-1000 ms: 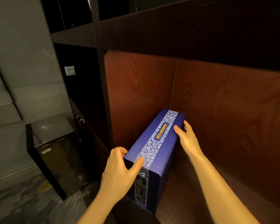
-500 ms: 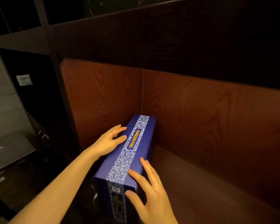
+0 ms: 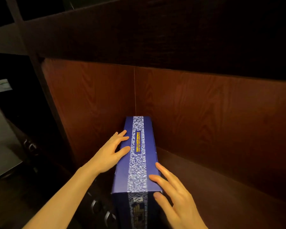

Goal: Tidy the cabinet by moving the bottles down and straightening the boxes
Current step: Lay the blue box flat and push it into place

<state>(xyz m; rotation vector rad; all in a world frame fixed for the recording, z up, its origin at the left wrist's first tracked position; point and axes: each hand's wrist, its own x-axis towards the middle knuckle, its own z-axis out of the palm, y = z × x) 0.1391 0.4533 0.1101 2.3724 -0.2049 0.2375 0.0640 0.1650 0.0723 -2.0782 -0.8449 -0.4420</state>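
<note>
A long blue box [image 3: 137, 156] with a white patterned band and yellow lettering stands on its narrow side on the wooden shelf [image 3: 229, 202], pushed lengthwise into the back left corner of the compartment. My left hand [image 3: 111, 153] lies flat against its upper left edge, fingers spread. At the near right corner of the box my right hand [image 3: 173, 194] rests with fingers apart, fingertips touching the top and front edge. Neither hand wraps around the box. No bottles are in view.
Reddish wood panels [image 3: 213, 116] close the compartment at the back and left. A dark shelf front [image 3: 155, 33] overhangs above. Left of the cabinet post [image 3: 45, 103] sits a dark recess with a white label [image 3: 1, 85] and metal handles [image 3: 29, 146] lower down.
The box has swung straighter and slid deeper into the corner. My left hand went from its near end to its upper left edge; my right hand came from the far end to the near right corner.
</note>
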